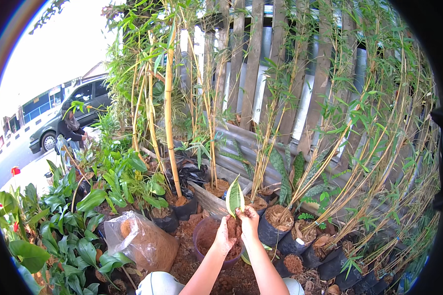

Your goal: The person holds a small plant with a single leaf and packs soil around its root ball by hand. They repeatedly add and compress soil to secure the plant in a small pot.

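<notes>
Between my two hands is a snake plant cutting [235, 199], its green leaf edged in pale yellow and pointing up. A clump of brown soil [234, 226] surrounds its base. My left hand [225, 236] cups the soil clump from the left, with soil on the fingers. On the other side, my right hand [249, 220] holds the leaf base and the clump, its fingers soiled too. Below both hands stands a round purple plastic pot [196, 245] with brown soil inside. My forearms hide part of its rim.
A clear plastic bag of brown fibre [144, 239] lies left of the pot. Black polybags with bamboo [275, 228] line the right side, before a wooden slat fence [251, 70]. Leafy plants [85, 236] crowd the left. A person [72, 127] sits farther off near a parked car [85, 97].
</notes>
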